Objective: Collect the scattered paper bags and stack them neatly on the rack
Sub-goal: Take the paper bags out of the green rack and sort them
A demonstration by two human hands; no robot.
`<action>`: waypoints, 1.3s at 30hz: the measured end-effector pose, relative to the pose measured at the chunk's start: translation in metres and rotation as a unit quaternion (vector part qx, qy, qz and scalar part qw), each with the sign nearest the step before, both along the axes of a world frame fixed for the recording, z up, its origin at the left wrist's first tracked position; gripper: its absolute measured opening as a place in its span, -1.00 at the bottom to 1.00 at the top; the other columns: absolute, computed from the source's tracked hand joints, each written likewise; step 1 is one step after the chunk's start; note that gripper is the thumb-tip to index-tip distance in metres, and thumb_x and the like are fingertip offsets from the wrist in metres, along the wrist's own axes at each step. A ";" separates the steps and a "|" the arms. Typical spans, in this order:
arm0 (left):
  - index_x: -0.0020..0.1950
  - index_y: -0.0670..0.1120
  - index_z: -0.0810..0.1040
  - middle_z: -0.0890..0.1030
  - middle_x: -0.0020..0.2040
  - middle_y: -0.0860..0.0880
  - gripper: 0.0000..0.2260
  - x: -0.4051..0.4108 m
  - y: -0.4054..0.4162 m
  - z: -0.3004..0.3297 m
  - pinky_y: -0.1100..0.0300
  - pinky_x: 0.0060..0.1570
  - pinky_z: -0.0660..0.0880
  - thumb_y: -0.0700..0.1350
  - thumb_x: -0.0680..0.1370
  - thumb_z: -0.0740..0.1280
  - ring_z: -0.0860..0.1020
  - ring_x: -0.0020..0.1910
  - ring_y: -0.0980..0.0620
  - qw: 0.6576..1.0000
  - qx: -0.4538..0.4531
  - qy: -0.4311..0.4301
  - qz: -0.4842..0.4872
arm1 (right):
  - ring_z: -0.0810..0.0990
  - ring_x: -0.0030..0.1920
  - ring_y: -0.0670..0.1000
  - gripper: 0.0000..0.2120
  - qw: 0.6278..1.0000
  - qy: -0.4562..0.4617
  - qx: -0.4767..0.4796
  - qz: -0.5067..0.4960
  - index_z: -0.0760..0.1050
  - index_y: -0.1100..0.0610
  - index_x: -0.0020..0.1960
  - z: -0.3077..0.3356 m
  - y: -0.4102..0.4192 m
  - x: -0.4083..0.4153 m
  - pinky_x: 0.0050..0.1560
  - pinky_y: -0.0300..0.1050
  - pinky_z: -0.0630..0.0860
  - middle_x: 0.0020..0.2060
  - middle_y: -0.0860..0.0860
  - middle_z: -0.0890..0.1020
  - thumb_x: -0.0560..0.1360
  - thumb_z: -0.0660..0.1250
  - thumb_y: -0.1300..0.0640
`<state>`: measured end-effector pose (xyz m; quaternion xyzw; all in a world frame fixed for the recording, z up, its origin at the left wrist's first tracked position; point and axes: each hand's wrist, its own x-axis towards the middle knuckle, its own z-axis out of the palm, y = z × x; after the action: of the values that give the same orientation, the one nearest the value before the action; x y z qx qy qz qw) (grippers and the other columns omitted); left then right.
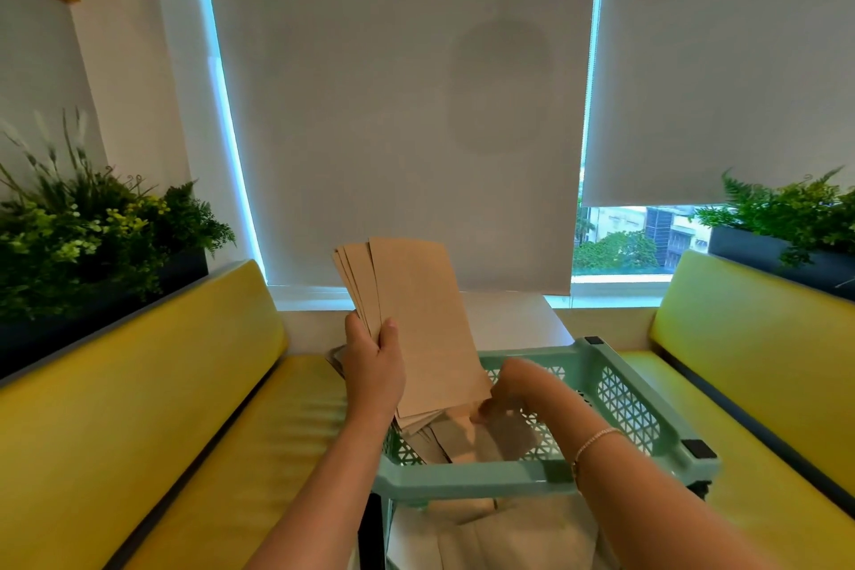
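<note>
Left hand (374, 366) grip: fingers and thumb curled round the lower left edge of a fanned bundle of paper bags (416, 319), held upright and tilted slightly left above the rack. Right hand (518, 393) grip: fingers curled down at the bundle's bottom right corner, pinching paper there; motion blur, so cannot tell if it holds the bundle or a loose bag under it.

Big stuff first. Grey roller blinds (398, 106) fill the back, matte fabric; the right one stops short of the sill, showing trees and buildings outside. Yellow padded benches (139, 430) on both sides, smooth glossy vinyl with dark trim. Dark rectangular planters with fern-like greenery (92, 236) behind each bench back. Pale surface (513, 315) between the benches, under the window, matte.

Rack (620, 393): mint green plastic basket tier, lattice-cut walls with triangular holes, smooth thick rim, black caps on the right corners. Lower tier under it holds pale flat paper, partly hidden.

Bags: brown kraft paper, flat, long rectangles, crisp straight edges, several layers fanned at the top left. More flat brown bags (467, 440) lie inside the top basket, overlapping unevenly, under the bundle's lower end. Grey flat thing at the bundle's left, behind the left hand, too hidden to tell.

Thin beaded bracelet (597, 437) on the right wrist, pale beads.
</note>
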<state>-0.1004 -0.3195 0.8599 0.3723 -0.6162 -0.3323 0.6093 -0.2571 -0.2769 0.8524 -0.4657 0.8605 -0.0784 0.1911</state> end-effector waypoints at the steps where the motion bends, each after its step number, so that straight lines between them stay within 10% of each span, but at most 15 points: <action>1: -0.08 -0.21 0.26 0.30 -0.38 -0.01 -0.87 0.000 0.000 0.000 0.40 -0.52 0.28 -0.23 0.60 0.20 0.27 -0.44 0.07 1.000 0.000 -0.004 0.001 | 0.55 0.03 0.10 -0.50 1.000 -0.018 0.010 -0.005 0.45 0.30 0.20 0.001 0.001 0.001 0.17 -0.06 0.51 0.14 0.15 0.57 0.41 0.45 0.01; 5: -0.07 -0.21 0.27 0.33 -0.36 -0.02 -0.88 0.000 -0.003 -0.002 0.42 -0.52 0.29 -0.23 0.60 0.21 0.29 -0.42 0.08 1.000 0.000 -0.010 0.005 | 0.51 -0.25 0.04 -0.71 0.992 -0.110 0.051 -0.028 0.40 0.27 -0.16 0.000 0.003 -0.001 0.10 -0.08 0.54 -0.19 0.11 0.53 0.42 0.45 0.10; 11: -0.07 -0.21 0.27 0.33 -0.36 -0.02 -0.88 0.000 -0.003 -0.002 0.41 -0.54 0.28 -0.22 0.60 0.21 0.28 -0.42 0.06 1.000 0.004 0.007 -0.005 | 0.55 -0.07 0.10 -0.68 0.984 -0.165 -0.059 -0.027 0.52 0.30 0.13 0.013 0.013 -0.017 -0.17 -0.17 0.52 0.03 0.17 0.61 0.39 0.42 0.27; 14: -0.09 -0.16 0.29 0.36 -0.33 0.02 -0.89 0.001 -0.002 -0.001 0.42 -0.49 0.31 -0.22 0.60 0.21 0.32 -0.39 0.10 1.000 0.010 0.020 -0.012 | 0.56 -0.02 0.15 -0.78 0.980 -0.041 -0.192 -0.045 0.56 0.26 0.08 0.040 0.023 -0.030 -0.10 -0.12 0.46 -0.01 0.16 0.61 0.45 0.34 0.25; 17: -0.18 0.07 0.24 0.34 -0.29 0.13 -0.75 0.000 0.001 0.002 0.29 -0.33 0.31 -0.21 0.60 0.21 0.31 -0.35 0.23 0.998 0.028 0.036 -0.033 | 0.50 -0.10 0.13 -0.86 0.899 -0.011 -0.421 -0.124 0.53 0.23 -0.05 0.064 0.030 -0.040 -0.16 -0.16 0.32 -0.17 0.12 0.53 0.51 0.20 0.26; 21: 0.05 -0.05 0.33 0.43 -0.18 0.17 -0.91 -0.001 0.003 0.007 0.34 -0.25 0.34 -0.20 0.60 0.20 0.40 -0.23 0.21 0.996 0.045 0.062 -0.055 | 0.42 -0.34 0.04 -0.74 0.761 -0.353 -0.523 -0.151 0.38 0.13 -0.29 0.073 0.034 -0.034 -0.26 -0.10 0.38 -0.36 0.10 0.46 0.57 0.22 0.11; 27: 0.40 -0.16 0.30 0.47 0.30 -0.05 -0.62 -0.010 0.003 0.019 0.01 0.33 0.34 -0.10 0.60 0.19 0.43 0.28 -0.03 0.986 0.094 0.088 -0.102 | 0.42 -0.47 0.01 -0.80 0.828 -0.358 -0.424 -0.082 0.39 0.12 -0.22 0.042 0.018 -0.004 -0.36 -0.15 0.38 -0.45 0.06 0.49 0.55 0.28 0.09; 33: -0.02 0.10 0.40 0.53 0.00 0.12 -0.94 -0.012 0.011 0.027 0.19 0.02 0.44 0.00 0.62 0.15 0.51 0.01 0.13 0.974 0.071 0.130 -0.169 | 0.54 0.09 0.08 -0.60 0.888 -0.219 -0.404 0.002 0.31 0.06 0.35 0.040 0.012 0.023 0.16 0.05 0.49 0.13 0.05 0.54 0.55 0.26 0.02; 39: 0.14 0.00 0.36 0.54 0.07 -0.01 -0.82 -0.008 0.012 0.021 0.09 0.03 0.47 -0.13 0.57 0.27 0.52 0.02 0.00 0.981 0.105 0.068 -0.151 | 0.54 0.06 0.04 -0.58 0.908 -0.165 -0.384 0.046 0.34 -0.06 0.38 0.036 0.012 0.021 0.13 0.00 0.48 0.06 0.01 0.57 0.54 0.24 -0.08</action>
<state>-0.1080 -0.3078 0.8805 0.3132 -0.5844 -0.5075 0.5503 -0.2365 -0.2647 0.8880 -0.5223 0.6982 -0.4692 0.1399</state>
